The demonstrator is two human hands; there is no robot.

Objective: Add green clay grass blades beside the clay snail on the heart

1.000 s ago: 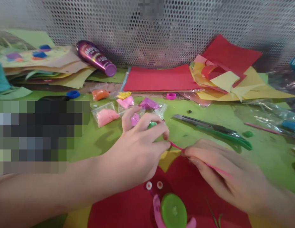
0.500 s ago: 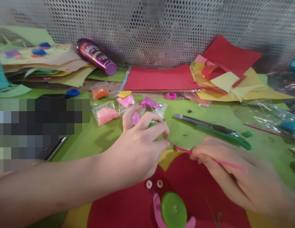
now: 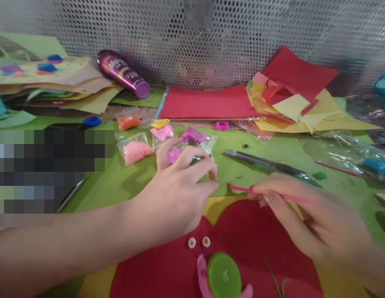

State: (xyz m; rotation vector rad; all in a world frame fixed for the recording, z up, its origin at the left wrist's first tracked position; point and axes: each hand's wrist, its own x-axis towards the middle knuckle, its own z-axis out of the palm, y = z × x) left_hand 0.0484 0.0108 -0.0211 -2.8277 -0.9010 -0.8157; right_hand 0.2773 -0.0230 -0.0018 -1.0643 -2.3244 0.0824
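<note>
My right hand (image 3: 304, 223) pinches a thin pink stick tool (image 3: 242, 188) whose tip points left. My left hand (image 3: 180, 194) hovers just left of that tip, thumb and forefinger pinched together; whatever they hold is too small to make out. Below both hands lies a red heart-shaped paper (image 3: 248, 248) on yellow paper. A clay snail figure with a green round shell (image 3: 223, 276), pink body and two white-and-orange eyes (image 3: 197, 242) sits on the heart.
Small bags of coloured clay (image 3: 135, 150) lie behind my left hand. A green-handled cutter (image 3: 273, 167) lies at right, a purple tube (image 3: 122, 74) at the back, red sheets (image 3: 207, 101) and paper scraps (image 3: 304, 107) against the perforated wall. A pixelated patch covers the left.
The stick's tip has pulled away from my left fingertips. My right hand has drawn it slightly right and levelled it. My left hand stays almost still.
</note>
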